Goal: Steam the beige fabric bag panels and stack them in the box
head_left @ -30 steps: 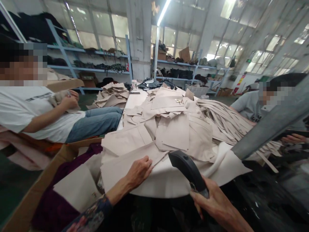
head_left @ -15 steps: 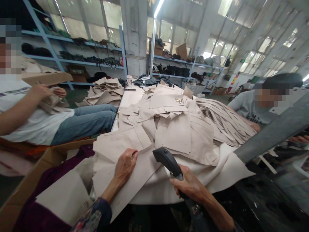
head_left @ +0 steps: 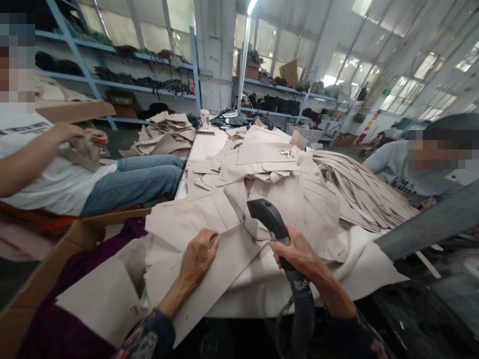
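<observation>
My left hand (head_left: 200,254) is closed in a pinch at the upper edge of a beige fabric piece (head_left: 224,271), which slants across the front of the table. Several more beige pieces (head_left: 183,222) lie stacked under and beyond it. My right hand (head_left: 295,252) is wrapped round the grip of a black curved hand tool (head_left: 271,215). From its lower end a ribbed black hose (head_left: 303,309) runs down out of view. The tool's tip stands above the fabric pile, right of my left hand; whether it touches the cloth I cannot tell.
A heap of beige panels (head_left: 262,152) with small gold clasps (head_left: 284,152) covers the table, beside a bundle of strips (head_left: 359,184). Left stands a cardboard box (head_left: 56,274) with purple cloth. One person sits at left, another at right behind a grey post (head_left: 430,219).
The black tool has been raised and moved away from me, its tip now higher over the pile. My left hand stays on the fabric. The view has shifted slightly.
</observation>
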